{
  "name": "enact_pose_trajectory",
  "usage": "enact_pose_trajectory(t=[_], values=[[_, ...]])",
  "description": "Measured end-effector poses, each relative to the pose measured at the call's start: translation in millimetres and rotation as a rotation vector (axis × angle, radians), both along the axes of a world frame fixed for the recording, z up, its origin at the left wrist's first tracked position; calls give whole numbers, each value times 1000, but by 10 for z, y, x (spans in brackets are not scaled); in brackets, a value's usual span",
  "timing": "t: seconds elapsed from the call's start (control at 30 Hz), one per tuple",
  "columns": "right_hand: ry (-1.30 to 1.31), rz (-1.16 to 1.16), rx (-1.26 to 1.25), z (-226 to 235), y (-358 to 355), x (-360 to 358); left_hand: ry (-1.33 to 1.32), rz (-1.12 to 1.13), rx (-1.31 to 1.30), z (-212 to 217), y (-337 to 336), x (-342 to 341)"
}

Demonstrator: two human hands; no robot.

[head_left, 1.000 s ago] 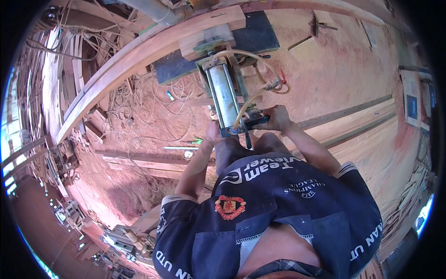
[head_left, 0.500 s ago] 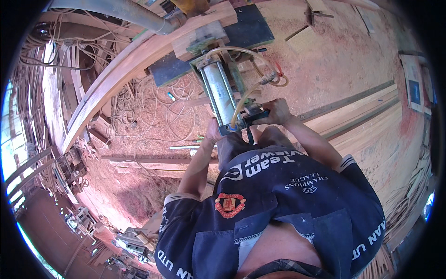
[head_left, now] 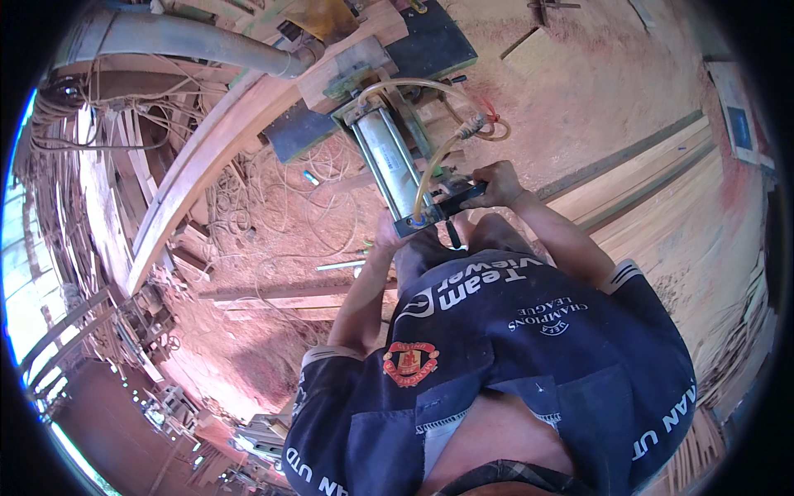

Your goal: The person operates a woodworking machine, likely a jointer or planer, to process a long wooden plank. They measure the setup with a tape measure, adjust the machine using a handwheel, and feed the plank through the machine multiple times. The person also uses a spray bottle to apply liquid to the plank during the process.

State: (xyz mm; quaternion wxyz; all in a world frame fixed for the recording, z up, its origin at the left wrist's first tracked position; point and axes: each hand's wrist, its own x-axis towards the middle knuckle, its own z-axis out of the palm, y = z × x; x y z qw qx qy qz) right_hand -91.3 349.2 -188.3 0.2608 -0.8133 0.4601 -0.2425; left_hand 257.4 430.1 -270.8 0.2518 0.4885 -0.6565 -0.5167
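Note:
A silver pneumatic cylinder (head_left: 389, 161) with long tie rods slants up and away from my lap. My left hand (head_left: 387, 231) grips the left side of its near end, its fingers mostly hidden by the cylinder. On the other side my right hand (head_left: 500, 183) is closed around a black handle (head_left: 463, 200) beside the cylinder's near end. A clear yellowish air hose (head_left: 430, 168) loops from the near end round to the right. The cylinder's far end meets a wooden block (head_left: 343, 70) next to a long curved wooden beam (head_left: 207, 157).
A thick grey pipe (head_left: 198, 45) crosses at upper left. Dark boards (head_left: 434, 45) lie under the beam. Loose cords (head_left: 322, 207) and sawdust cover the floor (head_left: 571, 91). Long planks (head_left: 637, 165) lie at right, with another timber (head_left: 281, 298) by my left arm. Wood piles stand at far left.
The view has shifted a little, so the pipe and beam appear lower. My right hand has moved slightly up on the black handle. Both hands stay at the cylinder's near end.

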Motion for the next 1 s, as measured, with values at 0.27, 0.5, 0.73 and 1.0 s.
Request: enact_pose_trajectory(t=[0.27,0.5,0.73,1.0], values=[[-5,-37,-11,59,17,-7,-84,-206,113,22,-84,119],[-6,-70,15,105,27,2,-261,-258,63,157,-81,107],[38,-63,79,113,31,8,-202,-271,137,317,-114,88],[21,-83,11,122,44,18,-194,-170,59,440,-106,16]])
